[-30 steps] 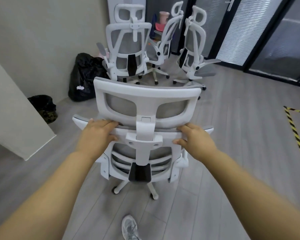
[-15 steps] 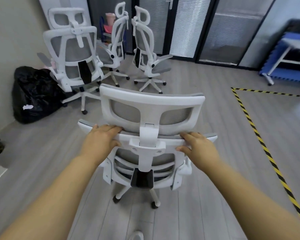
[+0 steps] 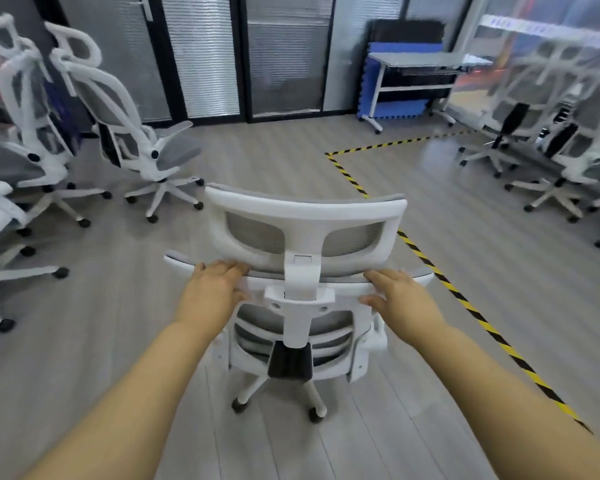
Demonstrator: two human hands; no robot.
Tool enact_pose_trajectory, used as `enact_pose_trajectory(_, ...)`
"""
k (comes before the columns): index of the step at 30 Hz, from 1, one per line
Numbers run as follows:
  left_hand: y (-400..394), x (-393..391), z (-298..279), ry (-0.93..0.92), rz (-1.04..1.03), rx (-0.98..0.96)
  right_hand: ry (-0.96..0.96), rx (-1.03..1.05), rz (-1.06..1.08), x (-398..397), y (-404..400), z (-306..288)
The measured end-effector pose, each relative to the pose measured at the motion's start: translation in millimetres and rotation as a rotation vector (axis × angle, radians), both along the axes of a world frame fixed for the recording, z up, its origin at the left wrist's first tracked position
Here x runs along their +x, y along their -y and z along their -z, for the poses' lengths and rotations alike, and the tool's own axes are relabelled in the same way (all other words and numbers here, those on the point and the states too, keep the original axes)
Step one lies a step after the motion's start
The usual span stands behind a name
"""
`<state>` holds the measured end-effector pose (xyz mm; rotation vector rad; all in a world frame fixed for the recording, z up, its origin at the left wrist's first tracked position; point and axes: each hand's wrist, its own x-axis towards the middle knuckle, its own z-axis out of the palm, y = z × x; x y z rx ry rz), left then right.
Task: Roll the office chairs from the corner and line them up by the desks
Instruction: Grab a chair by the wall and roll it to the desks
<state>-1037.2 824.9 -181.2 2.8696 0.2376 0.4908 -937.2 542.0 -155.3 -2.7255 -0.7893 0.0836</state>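
A white office chair (image 3: 303, 216) with grey mesh stands right in front of me, its back toward me. My left hand (image 3: 212, 292) grips the top edge of the backrest on the left of the headrest post. My right hand (image 3: 400, 299) grips the same edge on the right. Three more white chairs (image 3: 132, 133) stand grouped at the left. Two or more blurred white chairs (image 3: 548, 133) stand at the far right by a desk (image 3: 426, 60) and glass wall.
Yellow-black floor tape (image 3: 430, 265) runs from the middle back toward the lower right, just right of the chair. Blue foam mats (image 3: 392, 109) lean behind the desk. Glass doors with blinds (image 3: 205, 57) line the back wall. Grey plank floor lies ahead.
The view and the held chair have swung to the right. The corner chairs slid to the left edge, the black bag left the view, and the desk and right-hand chairs came in.
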Motion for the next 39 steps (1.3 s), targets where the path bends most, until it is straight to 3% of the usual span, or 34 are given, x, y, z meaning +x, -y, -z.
enact_pose_trajectory(12,87.3,192.0,6.0,0.01,0.343,-0.034,-0.006,-0.008,0.326,99.4,109.0,1.4)
enact_pose_trajectory(25,198.5,400.1,17.7,0.024,0.456,-0.035,-0.034,-0.033,0.407,295.2,230.0,0.8)
enact_pose_trajectory(39,238.8,655.7,26.2,0.068,0.485,-0.129,-0.01,-0.05,0.49,537.4,265.5,9.5)
